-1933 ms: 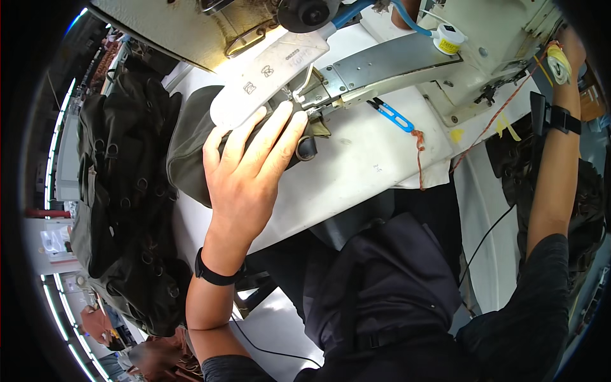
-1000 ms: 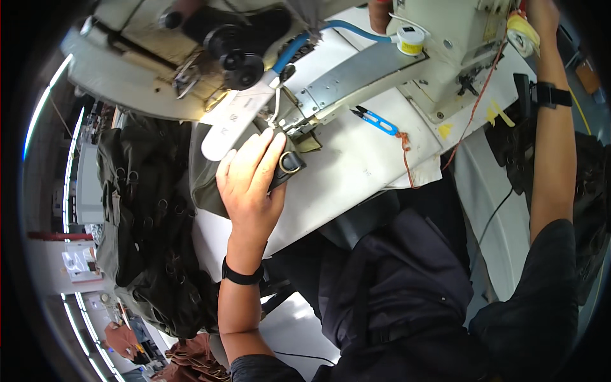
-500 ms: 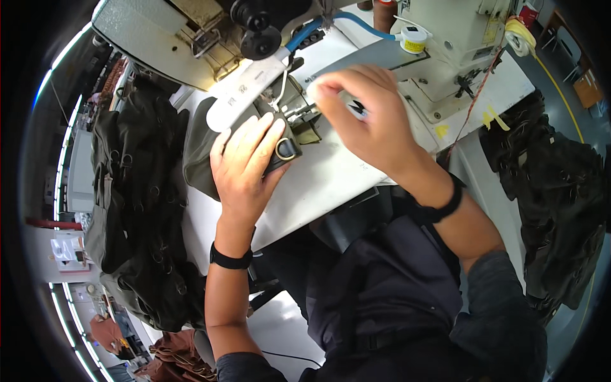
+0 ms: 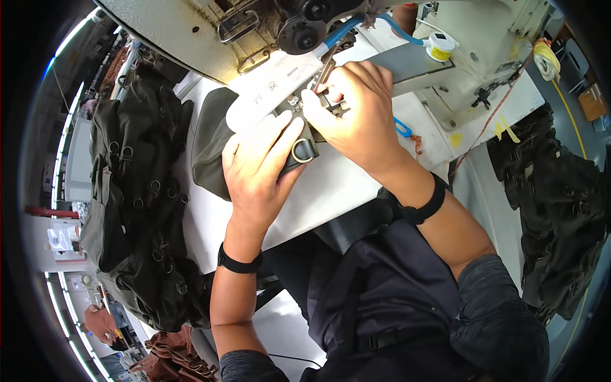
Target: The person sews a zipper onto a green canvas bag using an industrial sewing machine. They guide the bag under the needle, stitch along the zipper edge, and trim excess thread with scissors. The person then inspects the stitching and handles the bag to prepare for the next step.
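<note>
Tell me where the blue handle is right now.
In the head view, the blue handle lies on the white tabletop, right of centre in the upper half, peeking out beside the right hand, just above the orange thread.

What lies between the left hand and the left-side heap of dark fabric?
The head view shows a smooth grey-green fabric piece and flat white tabletop.

- White bench [image 4: 337, 184], brightly lit
- Grey floor [image 4: 590, 137] at the right — a yellow line [image 4: 572, 118] runs along it
- Long tube lights [image 4: 75, 32] at the left — glowing white
- Red bar [image 4: 52, 212], far left
</note>
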`<state>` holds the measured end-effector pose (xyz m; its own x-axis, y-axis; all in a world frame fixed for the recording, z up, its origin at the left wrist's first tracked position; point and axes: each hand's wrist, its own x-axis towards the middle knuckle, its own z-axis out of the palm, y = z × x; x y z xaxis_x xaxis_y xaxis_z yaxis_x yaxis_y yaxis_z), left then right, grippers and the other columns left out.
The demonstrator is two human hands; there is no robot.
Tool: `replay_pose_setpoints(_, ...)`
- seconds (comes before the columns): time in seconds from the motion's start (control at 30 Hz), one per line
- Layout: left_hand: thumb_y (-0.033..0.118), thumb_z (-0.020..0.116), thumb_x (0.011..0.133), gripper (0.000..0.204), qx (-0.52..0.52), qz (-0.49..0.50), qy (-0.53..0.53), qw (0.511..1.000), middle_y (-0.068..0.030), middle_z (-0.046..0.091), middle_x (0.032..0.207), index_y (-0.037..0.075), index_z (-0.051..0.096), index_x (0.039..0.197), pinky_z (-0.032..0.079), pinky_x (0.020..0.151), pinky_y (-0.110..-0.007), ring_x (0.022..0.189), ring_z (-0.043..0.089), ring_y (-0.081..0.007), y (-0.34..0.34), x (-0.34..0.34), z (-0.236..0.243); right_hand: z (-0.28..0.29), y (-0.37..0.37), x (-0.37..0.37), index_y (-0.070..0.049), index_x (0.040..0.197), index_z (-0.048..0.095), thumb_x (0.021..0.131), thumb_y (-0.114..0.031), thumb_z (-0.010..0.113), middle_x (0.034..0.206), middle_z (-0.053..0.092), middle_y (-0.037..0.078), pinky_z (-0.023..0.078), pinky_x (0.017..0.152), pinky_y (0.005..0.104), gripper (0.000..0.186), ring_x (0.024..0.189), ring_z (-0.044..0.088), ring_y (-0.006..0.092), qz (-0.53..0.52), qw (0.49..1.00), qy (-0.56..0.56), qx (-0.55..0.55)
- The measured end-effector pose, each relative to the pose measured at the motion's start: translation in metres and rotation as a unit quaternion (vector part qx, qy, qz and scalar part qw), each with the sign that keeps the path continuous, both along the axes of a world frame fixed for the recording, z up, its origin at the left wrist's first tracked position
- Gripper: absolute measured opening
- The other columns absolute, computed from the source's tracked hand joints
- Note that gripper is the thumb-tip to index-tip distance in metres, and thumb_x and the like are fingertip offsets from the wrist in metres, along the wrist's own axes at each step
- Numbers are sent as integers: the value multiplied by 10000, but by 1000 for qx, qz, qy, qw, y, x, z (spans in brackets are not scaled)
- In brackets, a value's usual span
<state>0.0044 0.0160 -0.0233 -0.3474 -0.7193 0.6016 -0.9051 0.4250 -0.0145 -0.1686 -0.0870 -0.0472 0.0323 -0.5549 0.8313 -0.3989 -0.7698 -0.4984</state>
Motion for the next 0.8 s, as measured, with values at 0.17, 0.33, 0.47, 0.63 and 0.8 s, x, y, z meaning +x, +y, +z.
replay_pose_setpoints(0.17, 252, 880, 761, 595, 5, -7, -11, 1000, -83, 699, 1340, 95, 706, 1308, 407, 1079, -450, 1247, 634, -282, 2, 3, 3, -6, 13, -14, -65, 928, 656, 853, -111, 730, 905, 667, 76, 445, 884, 430, 114, 919, 615, 282, 22, 999, -15, -34)
replay_pose_setpoints(0.33, 386, 834, 840, 568, -33, 59, -87, 994, -97, 679, 1363, 107, 697, 1315, 343, 1158, -468, 1307, 599, -286, 26, 17, 27, -41, 69, -35, 2, 1233, 671, 916, -42, 609, 1176, 699, 184, 529, 949, 436, 326, 1093, 663, 353, 217, 948, -117, 199)
replay_pose_setpoints(0.47, 39, 665, 974, 339, -20, 106, 66, 992, -176, 682, 1330, 7, 673, 1311, 481, 1060, -445, 1231, 635, -358, 36, 59, 20, -67, 47, -18, 13, 1258, 676, 956, -101, 628, 1328, 675, 193, 380, 1193, 442, 327, 1310, 608, 308, 298, 938, -7, 179)
replay_pose_setpoints(0.63, 52, 649, 1004, 237, 17, 168, 53, 984, -161, 742, 1175, 10, 719, 1226, 512, 1002, -410, 1132, 684, -323, 40, 56, 16, -85, 43, -21, 1, 1127, 718, 971, -196, 693, 1063, 741, 125, 396, 1168, 436, 253, 1077, 678, 273, 359, 892, -8, 275)
replay_pose_setpoints(0.8, 144, 655, 1030, 260, 24, 214, 148, 965, -173, 737, 1189, 17, 706, 1251, 522, 967, -399, 1103, 697, -325, 40, 55, -14, -47, 59, -40, -2, 1203, 692, 997, -203, 695, 912, 721, 82, 511, 772, 296, 288, 833, 644, 109, 361, 831, -44, 421)
